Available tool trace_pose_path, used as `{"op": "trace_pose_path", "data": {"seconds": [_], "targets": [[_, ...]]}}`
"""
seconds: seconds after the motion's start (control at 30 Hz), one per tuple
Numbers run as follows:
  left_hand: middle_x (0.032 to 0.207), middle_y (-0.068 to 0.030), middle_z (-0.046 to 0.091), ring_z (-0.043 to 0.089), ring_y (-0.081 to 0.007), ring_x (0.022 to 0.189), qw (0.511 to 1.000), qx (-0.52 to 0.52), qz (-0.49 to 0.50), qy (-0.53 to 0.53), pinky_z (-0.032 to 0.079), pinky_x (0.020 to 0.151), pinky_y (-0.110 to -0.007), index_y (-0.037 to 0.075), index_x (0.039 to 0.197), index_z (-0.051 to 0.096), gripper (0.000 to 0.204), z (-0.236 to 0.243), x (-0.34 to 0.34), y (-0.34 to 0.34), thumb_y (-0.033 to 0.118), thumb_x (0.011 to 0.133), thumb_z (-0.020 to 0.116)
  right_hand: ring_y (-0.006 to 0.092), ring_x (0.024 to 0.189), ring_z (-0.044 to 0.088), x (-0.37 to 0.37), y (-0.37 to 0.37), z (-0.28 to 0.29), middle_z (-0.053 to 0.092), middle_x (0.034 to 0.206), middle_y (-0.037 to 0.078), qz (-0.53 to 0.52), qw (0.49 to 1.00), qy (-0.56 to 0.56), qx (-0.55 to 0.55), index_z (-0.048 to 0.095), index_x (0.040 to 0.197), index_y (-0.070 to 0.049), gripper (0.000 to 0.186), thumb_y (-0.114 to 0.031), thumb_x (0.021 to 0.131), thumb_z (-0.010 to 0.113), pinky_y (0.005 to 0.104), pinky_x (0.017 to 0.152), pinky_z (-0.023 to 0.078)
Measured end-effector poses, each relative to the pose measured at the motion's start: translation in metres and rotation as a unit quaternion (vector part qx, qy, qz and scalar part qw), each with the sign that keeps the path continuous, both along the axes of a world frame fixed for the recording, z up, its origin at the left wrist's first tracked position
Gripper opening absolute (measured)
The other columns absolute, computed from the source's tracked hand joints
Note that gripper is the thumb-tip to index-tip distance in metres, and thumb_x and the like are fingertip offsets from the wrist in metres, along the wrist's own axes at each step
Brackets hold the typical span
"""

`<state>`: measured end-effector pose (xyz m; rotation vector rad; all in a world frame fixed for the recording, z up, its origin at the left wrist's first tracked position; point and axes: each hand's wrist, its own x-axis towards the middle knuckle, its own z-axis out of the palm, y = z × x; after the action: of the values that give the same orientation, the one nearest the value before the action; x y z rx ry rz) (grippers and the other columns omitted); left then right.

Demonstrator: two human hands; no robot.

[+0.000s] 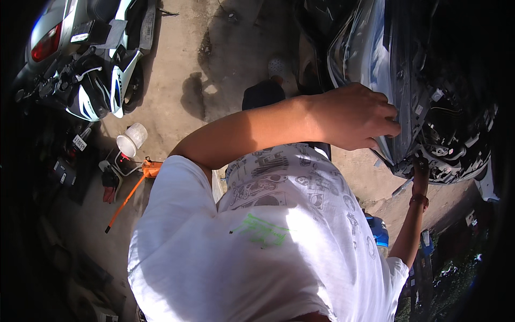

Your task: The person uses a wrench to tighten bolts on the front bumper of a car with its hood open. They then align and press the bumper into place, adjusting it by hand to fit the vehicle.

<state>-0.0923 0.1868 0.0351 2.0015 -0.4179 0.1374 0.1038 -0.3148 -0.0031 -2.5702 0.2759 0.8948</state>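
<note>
Reaching across my body, my left hand has its fingers curled on the edge of a long, glossy, clear headlight-like panel on the dark vehicle at the right. Lower on that vehicle, my right hand reaches up under the panel into exposed black parts. Its fingers are in shadow and partly hidden, so I cannot tell what they hold. My foot in a pale clog stands on the concrete beside the vehicle, below my hands.
A white scooter stands at upper left. Below it are a white bucket and an orange floor jack with a long handle angled toward me. A blue container sits behind my right side. Dark vehicle parts crowd the left edge.
</note>
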Motion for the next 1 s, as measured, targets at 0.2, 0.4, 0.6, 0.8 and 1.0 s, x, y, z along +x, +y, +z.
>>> {"op": "trace_pose_path", "data": {"seconds": [0.2,0.4,0.6,0.8,1.0], "targets": [[0.098,-0.0038,0.073,0.069,-0.0251,0.091,0.810,-0.489,-0.307,0.103,0.055,0.075,-0.040,0.012,0.108,0.077,0.021,0.065,-0.024,0.034,0.022,0.090,0.080,0.0078,0.061,0.053,-0.003,0.010,0.009,0.059,0.075,-0.002,-0.014,0.998,0.018,0.054,0.065,0.111,-0.007,0.023,-0.022,0.098,0.076,0.0268,0.054,0.043],[0.084,-0.0056,0.067,0.059,-0.0174,0.063,0.785,-0.469,-0.402,0.054,0.047,0.052,-0.032,0.013,0.095,0.075,0.007,0.115,-0.035,0.034,0.020,0.097,0.072,0.0068,0.061,0.053,-0.007,0.020,0.010,0.057,0.073,-0.002,-0.063,0.997,0.007,0.036,0.066,0.113,-0.006,0.021,-0.020,0.099,0.073,0.0277,0.053,0.043],[0.104,-0.0109,0.074,0.072,-0.0205,0.074,0.774,-0.501,-0.386,0.042,0.056,0.053,-0.030,0.012,0.108,0.076,0.012,0.102,-0.014,0.030,0.012,0.099,0.068,0.0107,0.055,0.053,-0.015,0.020,0.002,0.055,0.071,0.001,-0.238,0.965,-0.005,0.111,0.062,0.110,-0.003,0.021,-0.022,0.102,0.067,0.0306,0.049,0.045],[0.082,-0.0211,0.075,0.068,-0.0224,0.058,0.724,-0.676,-0.130,0.045,0.051,0.046,-0.029,0.006,0.092,0.073,0.011,0.117,-0.015,-0.004,0.013,0.100,0.071,0.0106,0.049,0.051,-0.007,0.013,-0.011,0.059,0.068,0.003,0.024,0.997,-0.079,0.000,0.057,0.105,-0.001,0.025,-0.024,0.102,0.068,0.0316,0.042,0.040],[0.088,-0.0173,0.075,0.066,-0.0174,0.060,0.660,-0.731,-0.173,0.026,0.050,0.049,-0.027,0.003,0.093,0.076,0.004,0.114,0.001,-0.042,0.007,0.094,0.077,0.0081,0.049,0.048,-0.022,0.009,-0.006,0.055,0.065,-0.002,-0.065,0.994,-0.077,0.046,0.061,0.114,-0.005,0.025,-0.026,0.102,0.070,0.0289,0.045,0.038]]}}
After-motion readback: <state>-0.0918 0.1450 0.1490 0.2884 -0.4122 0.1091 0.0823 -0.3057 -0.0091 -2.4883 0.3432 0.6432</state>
